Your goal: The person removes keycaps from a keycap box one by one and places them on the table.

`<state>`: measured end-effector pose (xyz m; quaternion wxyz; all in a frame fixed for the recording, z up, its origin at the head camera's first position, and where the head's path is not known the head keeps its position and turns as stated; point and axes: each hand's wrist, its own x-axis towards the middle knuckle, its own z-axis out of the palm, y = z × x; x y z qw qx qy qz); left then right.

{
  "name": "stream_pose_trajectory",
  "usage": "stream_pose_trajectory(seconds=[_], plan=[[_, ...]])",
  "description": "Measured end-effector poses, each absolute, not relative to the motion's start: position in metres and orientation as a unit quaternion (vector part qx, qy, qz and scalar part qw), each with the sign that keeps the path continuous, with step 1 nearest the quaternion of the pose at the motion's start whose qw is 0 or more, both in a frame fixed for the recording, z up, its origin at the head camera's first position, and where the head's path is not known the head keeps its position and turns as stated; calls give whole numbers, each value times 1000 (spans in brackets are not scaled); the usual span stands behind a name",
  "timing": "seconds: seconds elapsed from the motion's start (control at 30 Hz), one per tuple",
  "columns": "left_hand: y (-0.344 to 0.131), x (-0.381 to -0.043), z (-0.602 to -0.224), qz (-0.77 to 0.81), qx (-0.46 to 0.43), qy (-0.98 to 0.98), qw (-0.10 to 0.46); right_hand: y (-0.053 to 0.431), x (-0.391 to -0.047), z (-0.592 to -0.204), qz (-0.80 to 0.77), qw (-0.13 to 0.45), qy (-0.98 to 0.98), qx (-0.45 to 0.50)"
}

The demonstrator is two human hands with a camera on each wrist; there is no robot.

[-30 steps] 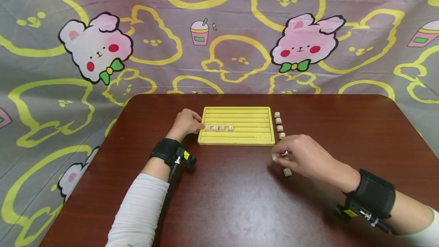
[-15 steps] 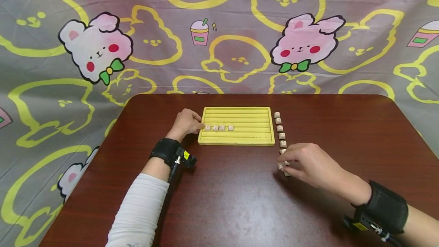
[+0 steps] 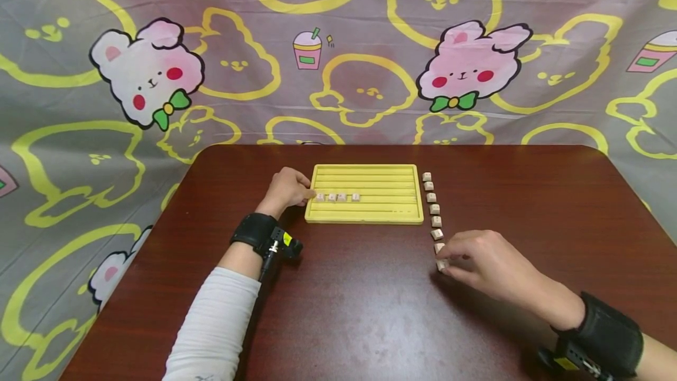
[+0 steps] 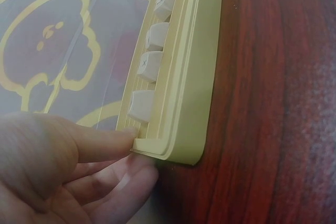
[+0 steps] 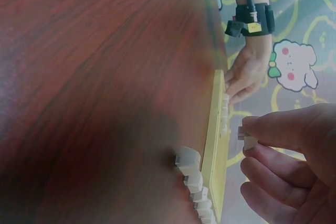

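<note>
My left hand (image 3: 288,188) holds the left edge of a shallow yellow tray (image 3: 381,221) with ridged rows. In the left wrist view, its thumb (image 4: 107,144) lies on the rim by the corner, the other fingers below it. Several white keycaps sit in one tray row, a keycap (image 4: 150,66) marked X among them. My right hand (image 3: 492,266) is at the near end of a line of loose keycaps on the table. Between thumb and fingertip it pinches a small white keycap (image 5: 250,141), seen in the right wrist view.
The line of loose keycaps (image 3: 435,209) runs along the tray's right side toward the front of the dark wooden table (image 3: 338,298). Behind the table hangs a patterned cloth (image 3: 349,75). Black camera straps wrap both wrists.
My right hand has moved nearer and to the right, down the line of keycaps, uncovering keycaps it hid before. The left hand and the tray have stayed in place.
</note>
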<state>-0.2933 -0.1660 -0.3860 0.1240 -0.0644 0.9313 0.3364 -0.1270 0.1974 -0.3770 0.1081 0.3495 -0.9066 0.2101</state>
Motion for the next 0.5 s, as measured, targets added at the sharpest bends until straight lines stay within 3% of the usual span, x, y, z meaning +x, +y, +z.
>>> stream_pose_trajectory(seconds=[0.2, 0.5], plan=[[-166, -293, -384, 336, -61, 932, 122, 201, -123, -379, 218, 88, -906, 353], [-166, -294, -387, 338, -64, 931, 126, 204, -120, -390, 229, 105, -892, 375]])
